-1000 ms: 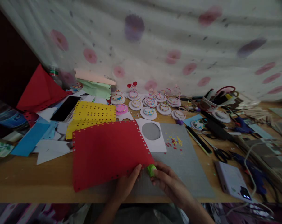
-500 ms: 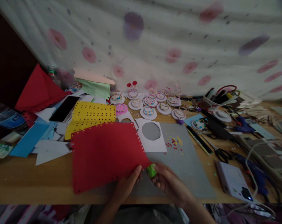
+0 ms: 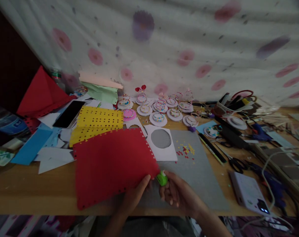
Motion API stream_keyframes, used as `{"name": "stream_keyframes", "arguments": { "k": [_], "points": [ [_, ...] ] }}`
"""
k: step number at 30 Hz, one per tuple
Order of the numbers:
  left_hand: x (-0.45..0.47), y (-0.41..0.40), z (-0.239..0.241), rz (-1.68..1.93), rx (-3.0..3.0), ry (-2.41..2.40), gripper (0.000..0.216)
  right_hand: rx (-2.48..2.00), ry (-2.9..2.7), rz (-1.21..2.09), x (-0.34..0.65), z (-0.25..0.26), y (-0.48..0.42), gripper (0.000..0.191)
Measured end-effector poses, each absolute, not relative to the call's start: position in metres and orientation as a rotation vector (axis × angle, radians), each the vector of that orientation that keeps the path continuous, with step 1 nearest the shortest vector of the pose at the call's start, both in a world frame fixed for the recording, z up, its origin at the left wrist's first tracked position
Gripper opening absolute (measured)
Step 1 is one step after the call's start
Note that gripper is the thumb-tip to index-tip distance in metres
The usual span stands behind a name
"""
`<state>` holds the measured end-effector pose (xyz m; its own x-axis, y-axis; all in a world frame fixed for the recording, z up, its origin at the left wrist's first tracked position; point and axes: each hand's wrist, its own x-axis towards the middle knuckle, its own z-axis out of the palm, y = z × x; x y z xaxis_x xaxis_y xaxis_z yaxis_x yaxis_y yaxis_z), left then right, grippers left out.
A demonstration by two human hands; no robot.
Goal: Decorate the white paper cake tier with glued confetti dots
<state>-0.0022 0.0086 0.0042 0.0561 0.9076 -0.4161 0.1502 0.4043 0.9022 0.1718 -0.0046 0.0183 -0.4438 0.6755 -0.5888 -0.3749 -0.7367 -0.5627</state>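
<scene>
A large sheet of red paper with small holes punched along its edges is tilted up over the table. My left hand grips its near right edge, thumb on top and fingers hidden underneath. In my right hand is a small green paper punch, pinched between thumb and fingers at the sheet's lower right corner. Whether the corner sits inside the punch's slot is too small to tell. Tiny red and yellow paper dots lie scattered on the grey cutting mat.
White card with a round hole lies behind the red sheet. Yellow punched paper, a phone and paper scraps are left. Several small tiered paper cakes stand behind. Scissors, a power bank and glue gun are right.
The punch and my right hand have shifted slightly right, and the right hand's lower fingers have loosened. The red sheet's left edge has moved a little left and its near corner lower.
</scene>
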Motion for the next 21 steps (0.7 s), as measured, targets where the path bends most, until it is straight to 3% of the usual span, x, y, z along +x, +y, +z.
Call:
{"name": "stream_keyframes", "arguments": {
  "k": [5,12,21],
  "points": [
    [-0.003,0.007,0.005,0.729,1.014,1.405,0.039,-1.218,-0.602,2.187,0.175,0.021,-0.001,0.058],
    [-0.003,0.008,0.004,0.697,1.016,1.383,0.041,-1.292,-0.75,2.029,0.176,0.03,0.0,0.031],
    [-0.005,0.007,-0.005,0.742,1.021,1.362,0.039,-1.006,-0.74,2.018,0.176,0.018,-0.006,0.026]
  ]
}}
